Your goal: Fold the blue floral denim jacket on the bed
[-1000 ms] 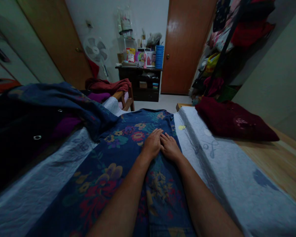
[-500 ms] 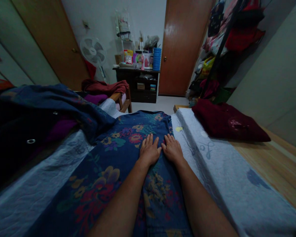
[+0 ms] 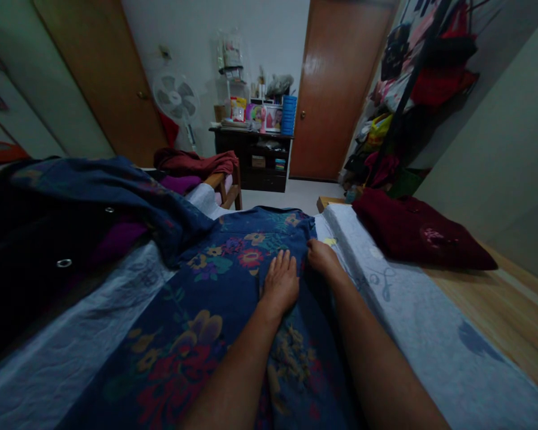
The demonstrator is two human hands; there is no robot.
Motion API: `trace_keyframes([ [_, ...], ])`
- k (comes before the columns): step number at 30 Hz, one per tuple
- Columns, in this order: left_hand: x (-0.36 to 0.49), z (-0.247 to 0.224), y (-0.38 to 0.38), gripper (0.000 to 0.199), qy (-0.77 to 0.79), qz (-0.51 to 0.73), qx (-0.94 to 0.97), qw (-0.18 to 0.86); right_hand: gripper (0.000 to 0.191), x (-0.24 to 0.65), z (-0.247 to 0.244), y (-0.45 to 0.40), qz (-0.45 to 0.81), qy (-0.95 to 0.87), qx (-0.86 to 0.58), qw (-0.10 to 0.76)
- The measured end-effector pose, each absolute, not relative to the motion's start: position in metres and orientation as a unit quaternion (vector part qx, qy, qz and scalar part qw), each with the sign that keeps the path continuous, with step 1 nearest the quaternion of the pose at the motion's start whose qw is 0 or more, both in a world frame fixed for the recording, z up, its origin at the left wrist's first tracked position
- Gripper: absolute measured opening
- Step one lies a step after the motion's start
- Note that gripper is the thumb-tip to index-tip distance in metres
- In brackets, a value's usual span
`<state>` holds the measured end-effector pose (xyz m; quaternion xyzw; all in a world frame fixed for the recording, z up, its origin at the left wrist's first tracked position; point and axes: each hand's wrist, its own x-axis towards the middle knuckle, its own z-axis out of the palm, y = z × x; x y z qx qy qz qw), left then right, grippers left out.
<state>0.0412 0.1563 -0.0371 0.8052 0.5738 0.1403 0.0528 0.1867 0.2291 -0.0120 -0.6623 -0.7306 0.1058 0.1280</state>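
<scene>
A: How will that garment (image 3: 233,298) handle?

B: Soft and floppy, I'd guess, fairly light, with enough grip not to slide; nothing on it looks fragile. It lies spread on the bed (image 3: 367,322), one sleeve (image 3: 130,185) seemingly running off toward 10 o'clock.

A: And the hands?

B: The left hand (image 3: 281,280) rests flat on the cloth, fingers straight. The right hand (image 3: 323,258) curls at the edge, toward 2 o'clock, apparently pinching it; its fingertips are partly hidden.

A: Best place to hold?

B: Along that edge, probably, while a flat palm steadies the middle.

A: What's around?

B: Dark clothes (image 3: 31,239) at 9 o'clock, a fan (image 3: 176,97) at 11, a cabinet (image 3: 248,155) at 12, a door (image 3: 336,89) at 1, and maroon cloth (image 3: 421,233) between 2 and 3. The room is dim, the bedsheet pale and rumpled.
</scene>
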Motion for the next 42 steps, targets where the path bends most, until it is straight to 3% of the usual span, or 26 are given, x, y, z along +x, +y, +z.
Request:
trace_keyframes([
  [5,0.042,-0.038,0.154,0.065,0.606,0.13,0.782,0.067,0.045,0.171,-0.029,0.248,0.114,-0.772,-0.601,0.172],
  [15,0.045,-0.038,0.154,0.064,0.615,0.122,0.776,0.066,0.053,0.173,-0.042,0.275,0.117,-0.779,-0.605,0.114],
  [20,0.045,-0.037,0.154,0.063,0.616,0.125,0.775,0.069,0.04,0.176,-0.048,0.291,0.103,-0.76,-0.589,0.255],
  [25,0.044,-0.039,0.154,0.063,0.614,0.135,0.774,0.069,0.042,0.183,-0.048,0.3,0.053,-0.64,-0.655,0.399],
  [29,0.044,-0.035,0.153,0.064,0.617,0.124,0.772,0.088,0.033,0.189,-0.038,0.315,0.118,-0.566,-0.736,0.353],
  [39,0.044,-0.035,0.154,0.065,0.614,0.123,0.774,0.089,0.017,0.18,-0.026,0.341,0.145,-0.617,-0.708,0.31],
  [42,0.044,-0.034,0.154,0.065,0.613,0.12,0.776,0.084,0.02,0.18,-0.029,0.345,0.151,-0.612,-0.709,0.317],
])
